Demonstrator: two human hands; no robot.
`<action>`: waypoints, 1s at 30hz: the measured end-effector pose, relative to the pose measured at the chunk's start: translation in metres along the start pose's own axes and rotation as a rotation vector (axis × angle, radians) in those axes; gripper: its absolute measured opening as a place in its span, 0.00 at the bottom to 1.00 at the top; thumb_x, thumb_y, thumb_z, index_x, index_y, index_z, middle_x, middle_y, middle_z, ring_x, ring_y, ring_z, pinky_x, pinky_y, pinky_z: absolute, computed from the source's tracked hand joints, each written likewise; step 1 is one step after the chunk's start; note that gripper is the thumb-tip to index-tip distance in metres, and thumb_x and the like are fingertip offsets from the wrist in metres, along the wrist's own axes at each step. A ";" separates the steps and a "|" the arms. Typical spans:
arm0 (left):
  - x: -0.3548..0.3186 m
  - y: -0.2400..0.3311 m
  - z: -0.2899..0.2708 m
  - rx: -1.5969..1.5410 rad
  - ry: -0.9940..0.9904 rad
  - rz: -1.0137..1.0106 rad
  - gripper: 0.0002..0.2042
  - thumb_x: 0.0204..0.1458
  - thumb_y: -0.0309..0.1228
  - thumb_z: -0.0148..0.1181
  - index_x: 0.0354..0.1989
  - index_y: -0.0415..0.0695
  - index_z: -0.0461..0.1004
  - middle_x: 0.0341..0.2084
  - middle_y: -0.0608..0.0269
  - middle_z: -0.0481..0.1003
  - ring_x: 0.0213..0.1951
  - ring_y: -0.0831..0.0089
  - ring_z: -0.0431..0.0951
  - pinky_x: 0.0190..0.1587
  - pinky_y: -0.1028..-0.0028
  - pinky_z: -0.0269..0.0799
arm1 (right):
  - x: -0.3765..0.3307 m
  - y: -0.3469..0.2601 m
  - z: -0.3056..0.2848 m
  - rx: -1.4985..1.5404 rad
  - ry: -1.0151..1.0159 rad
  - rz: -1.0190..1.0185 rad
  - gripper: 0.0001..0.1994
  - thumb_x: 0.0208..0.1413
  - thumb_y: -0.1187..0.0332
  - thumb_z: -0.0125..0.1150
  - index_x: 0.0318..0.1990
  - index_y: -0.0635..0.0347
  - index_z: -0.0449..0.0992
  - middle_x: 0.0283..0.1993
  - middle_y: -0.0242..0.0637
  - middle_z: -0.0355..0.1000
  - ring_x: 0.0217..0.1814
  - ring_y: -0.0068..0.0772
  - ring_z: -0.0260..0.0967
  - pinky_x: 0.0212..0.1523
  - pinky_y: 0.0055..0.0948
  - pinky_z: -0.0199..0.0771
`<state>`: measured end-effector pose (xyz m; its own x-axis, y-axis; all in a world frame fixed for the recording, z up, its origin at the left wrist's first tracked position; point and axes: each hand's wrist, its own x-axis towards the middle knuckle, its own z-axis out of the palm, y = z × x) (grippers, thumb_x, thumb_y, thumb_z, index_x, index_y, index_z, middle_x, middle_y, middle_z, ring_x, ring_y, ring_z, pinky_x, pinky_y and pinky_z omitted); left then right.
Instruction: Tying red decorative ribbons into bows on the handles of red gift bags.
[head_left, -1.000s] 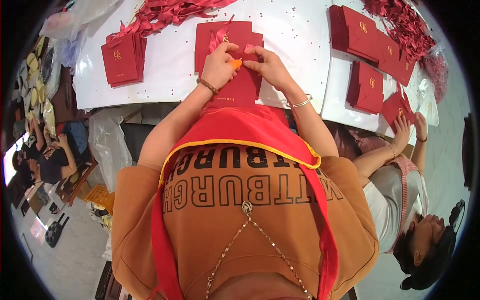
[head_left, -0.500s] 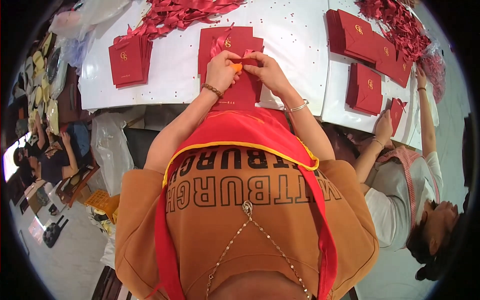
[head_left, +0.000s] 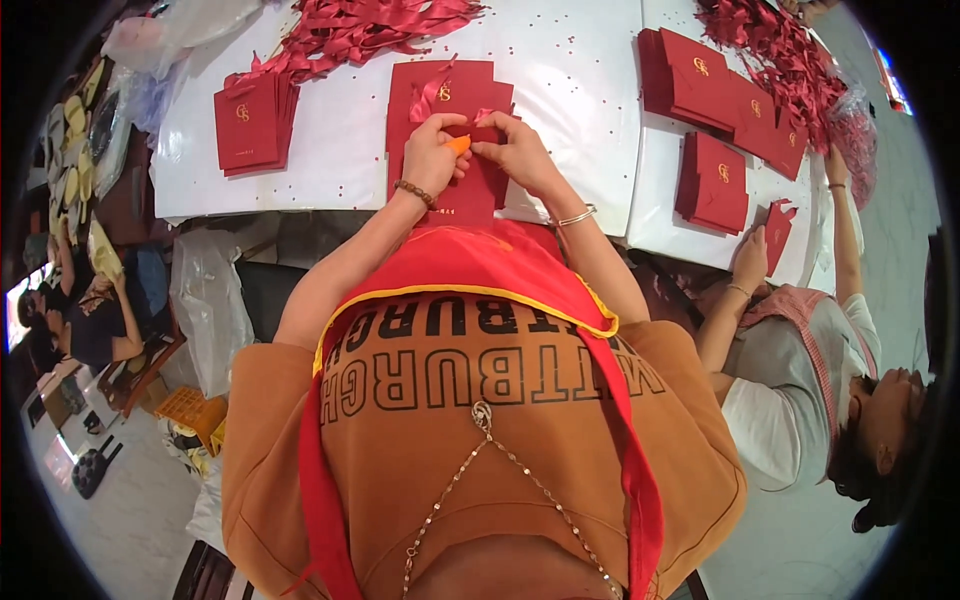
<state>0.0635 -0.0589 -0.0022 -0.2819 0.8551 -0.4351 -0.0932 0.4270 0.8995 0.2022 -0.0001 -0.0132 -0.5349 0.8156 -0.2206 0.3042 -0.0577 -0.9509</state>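
Observation:
A stack of red paper gift bags (head_left: 447, 213) lies on the white-covered table in front of me. My left hand (head_left: 430, 158) is closed over it, with a small orange tool (head_left: 459, 145) in its grip; the tool's working end is hidden. Thumb and forefinger of my right hand (head_left: 519, 155) pinch a red ribbon (head_left: 484, 116) at the upper part of the bags. Both hands are close together, fingertips almost meeting. Another loop of ribbon (head_left: 430, 96) lies over the top bag, beyond my left hand.
Red bags (head_left: 252, 125) are stacked on the left, with a heap of red ribbons (head_left: 365, 30) beyond. More bag stacks (head_left: 714, 182) and ribbons (head_left: 780, 70) cover the right table. There a co-worker's hand (head_left: 750, 260) holds a small red bag (head_left: 778, 235).
The whole view has shifted slightly, so the table appears further left. My hands keep almost the same pose over the bags. The co-worker still holds the small bag.

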 end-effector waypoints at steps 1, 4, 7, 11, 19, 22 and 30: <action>0.000 -0.001 0.000 -0.016 -0.002 -0.002 0.13 0.46 0.18 0.49 0.43 0.39 0.68 0.17 0.63 0.71 0.16 0.80 0.70 0.15 0.80 0.65 | -0.002 -0.001 0.000 -0.032 -0.012 0.034 0.14 0.43 0.72 0.61 0.40 0.61 0.71 0.34 0.42 0.72 0.37 0.31 0.68 0.40 0.26 0.66; -0.005 0.001 0.001 0.001 -0.004 -0.017 0.12 0.49 0.19 0.48 0.44 0.38 0.67 0.18 0.64 0.70 0.17 0.81 0.68 0.16 0.82 0.64 | -0.003 -0.005 0.000 -0.065 -0.035 0.081 0.14 0.43 0.72 0.61 0.40 0.61 0.71 0.36 0.42 0.72 0.39 0.31 0.68 0.41 0.26 0.66; -0.006 0.003 0.000 0.152 0.006 0.056 0.13 0.49 0.20 0.50 0.44 0.41 0.67 0.18 0.65 0.70 0.17 0.81 0.68 0.16 0.82 0.64 | -0.003 -0.008 0.001 -0.020 -0.017 -0.007 0.14 0.44 0.74 0.60 0.40 0.63 0.71 0.41 0.41 0.71 0.41 0.31 0.68 0.44 0.25 0.66; -0.001 0.008 0.001 0.118 0.019 0.036 0.12 0.46 0.21 0.50 0.41 0.41 0.69 0.17 0.62 0.72 0.16 0.79 0.71 0.15 0.79 0.65 | 0.000 -0.006 -0.001 0.108 -0.021 0.042 0.15 0.46 0.74 0.58 0.43 0.63 0.72 0.44 0.40 0.70 0.42 0.28 0.66 0.43 0.23 0.65; 0.003 0.004 -0.008 0.164 0.016 -0.048 0.11 0.47 0.22 0.52 0.41 0.41 0.70 0.16 0.63 0.71 0.17 0.78 0.70 0.17 0.78 0.64 | 0.003 -0.009 -0.002 0.186 -0.194 0.149 0.13 0.47 0.76 0.56 0.43 0.62 0.70 0.38 0.33 0.69 0.36 0.23 0.63 0.39 0.22 0.65; 0.009 -0.006 -0.010 0.653 0.122 0.456 0.11 0.43 0.23 0.54 0.38 0.43 0.71 0.15 0.60 0.70 0.18 0.70 0.71 0.20 0.72 0.65 | 0.008 -0.010 -0.001 0.158 -0.207 0.122 0.13 0.47 0.76 0.56 0.43 0.61 0.71 0.33 0.31 0.67 0.33 0.20 0.60 0.36 0.21 0.63; 0.011 0.002 -0.005 0.478 0.097 0.240 0.10 0.41 0.25 0.54 0.35 0.45 0.70 0.18 0.56 0.73 0.23 0.60 0.74 0.26 0.65 0.67 | 0.014 -0.010 -0.004 0.089 -0.237 0.104 0.12 0.49 0.77 0.54 0.44 0.62 0.70 0.38 0.27 0.66 0.37 0.18 0.60 0.38 0.18 0.63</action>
<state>0.0556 -0.0498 -0.0051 -0.3304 0.9236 -0.1942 0.4228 0.3288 0.8444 0.1953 0.0140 -0.0060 -0.6772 0.6457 -0.3528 0.3024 -0.1929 -0.9335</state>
